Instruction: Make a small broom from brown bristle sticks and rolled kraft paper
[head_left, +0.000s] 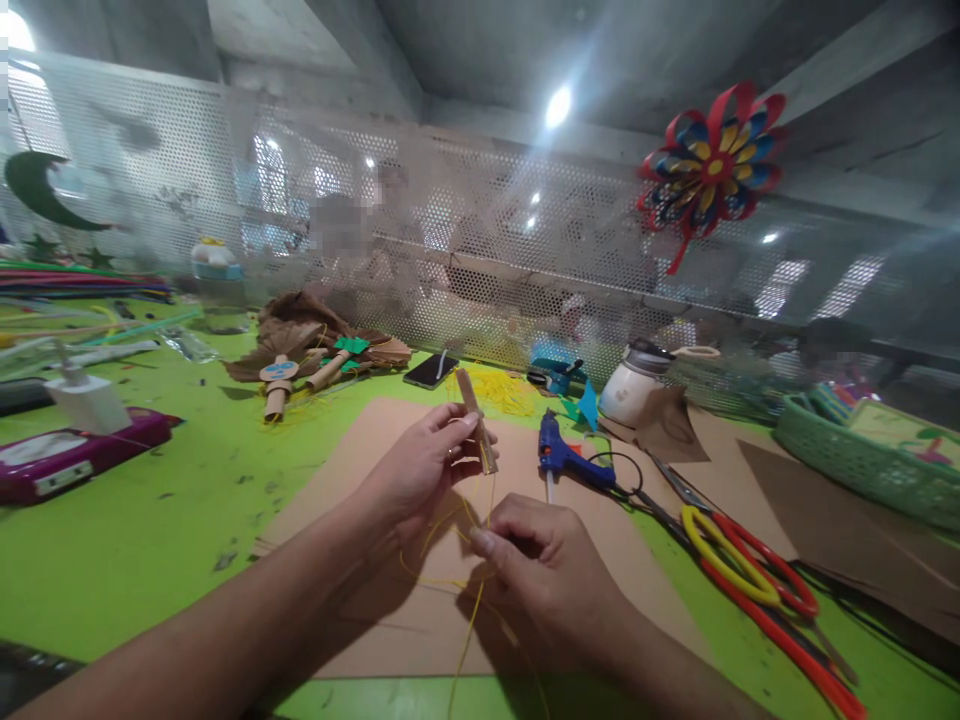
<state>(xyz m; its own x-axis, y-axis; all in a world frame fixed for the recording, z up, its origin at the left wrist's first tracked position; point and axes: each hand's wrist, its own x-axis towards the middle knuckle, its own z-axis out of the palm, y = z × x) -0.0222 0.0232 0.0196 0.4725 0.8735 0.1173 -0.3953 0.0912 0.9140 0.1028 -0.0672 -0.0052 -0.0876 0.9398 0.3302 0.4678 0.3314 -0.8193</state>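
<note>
Phone (429, 371) behind strip (481, 435); scissors (691, 522) right

Room at left over green tabletop (187, 480), glue gun (566, 458), scissors (739, 545) blocking right, yellow thread (474, 615) midway

Frame edges cut off the purple power strip (146, 438), the green basket (847, 462) and the yellow thread (470, 628).

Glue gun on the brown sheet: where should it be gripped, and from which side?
By its handle, probably best with the right hand coming in from the right. The blue glue gun lies with that handle reaching out to the right, its nozzle pointing away from the person and a white glue stick jutting from the rear, so I'd keep fingers off both ends.
</note>
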